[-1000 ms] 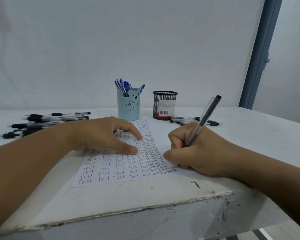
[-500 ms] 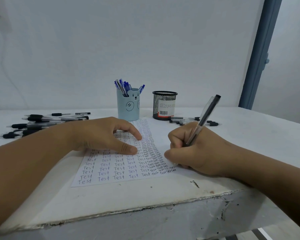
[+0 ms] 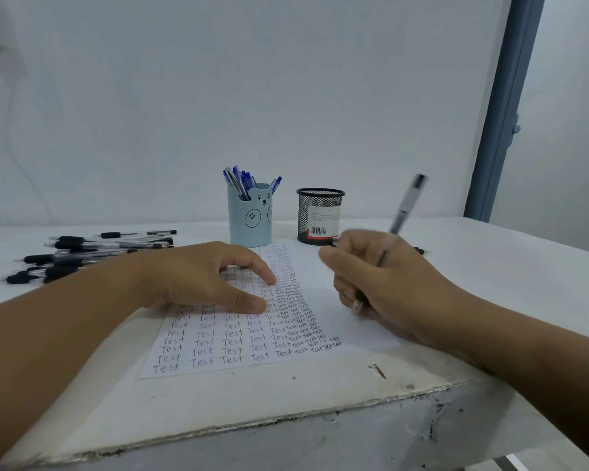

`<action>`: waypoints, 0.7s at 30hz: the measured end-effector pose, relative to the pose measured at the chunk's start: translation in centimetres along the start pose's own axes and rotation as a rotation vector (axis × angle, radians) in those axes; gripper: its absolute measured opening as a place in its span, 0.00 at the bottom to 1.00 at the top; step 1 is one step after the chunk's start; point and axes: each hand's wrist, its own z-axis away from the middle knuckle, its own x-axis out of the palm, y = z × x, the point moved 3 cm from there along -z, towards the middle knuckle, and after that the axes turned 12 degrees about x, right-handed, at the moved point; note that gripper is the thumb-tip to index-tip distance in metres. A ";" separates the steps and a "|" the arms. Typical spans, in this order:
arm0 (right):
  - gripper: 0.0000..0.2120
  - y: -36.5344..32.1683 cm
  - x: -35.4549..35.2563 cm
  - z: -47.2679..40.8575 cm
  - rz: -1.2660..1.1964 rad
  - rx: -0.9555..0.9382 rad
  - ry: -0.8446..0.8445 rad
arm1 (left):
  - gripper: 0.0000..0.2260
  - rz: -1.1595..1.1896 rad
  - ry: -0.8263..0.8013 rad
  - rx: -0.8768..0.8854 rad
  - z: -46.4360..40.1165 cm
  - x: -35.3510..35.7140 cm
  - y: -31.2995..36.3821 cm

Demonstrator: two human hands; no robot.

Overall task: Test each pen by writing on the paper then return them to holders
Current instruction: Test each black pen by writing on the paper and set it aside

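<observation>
Right hand (image 3: 385, 283) fingers clamped round blurred clear black-capped pen (image 3: 407, 205), long axis steep, cap seemingly up-right, left hand (image 3: 201, 277) fingers spread on white handwritten paper sheet (image 3: 252, 338)

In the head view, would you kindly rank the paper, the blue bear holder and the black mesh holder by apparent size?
1. paper, clearly largest.
2. blue bear holder.
3. black mesh holder, slightly shorter; the two holders look close, so this ranking is unsure.
</observation>
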 end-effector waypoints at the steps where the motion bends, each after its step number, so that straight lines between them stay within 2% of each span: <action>1: 0.18 -0.1 -0.1 -0.1 0.060 -0.020 0.016 | 0.32 -0.003 0.001 0.002 0.0 0.0 0.0; 3: 0.25 -0.5 -0.2 -0.5 0.155 -0.057 0.056 | 0.31 -0.011 0.000 0.001 0.1 0.0 0.1; 4: 0.25 -0.7 -0.2 -0.7 0.182 -0.085 0.065 | 0.30 -0.014 -0.001 0.000 0.1 0.0 0.1; 8: 0.10 -1.7 0.2 -1.5 0.325 -0.189 0.102 | 0.26 -0.001 0.002 -0.003 0.2 0.0 0.2; 11: 0.17 -2.0 0.0 -2.2 0.631 -0.246 0.193 | 0.29 -0.016 -0.002 -0.010 0.1 0.0 0.1; 13: 0.20 -1.9 -0.1 -2.6 0.713 -0.239 0.227 | 0.30 -0.024 0.002 -0.010 0.1 -0.1 0.1; 17: 0.07 -1.2 -0.3 -3.1 0.747 -0.247 0.207 | 0.25 -0.020 0.005 -0.005 0.1 0.0 0.3; 21: 0.12 -0.7 -0.7 -3.8 0.908 -0.246 0.170 | 0.25 -0.010 0.008 -0.005 0.2 0.0 0.3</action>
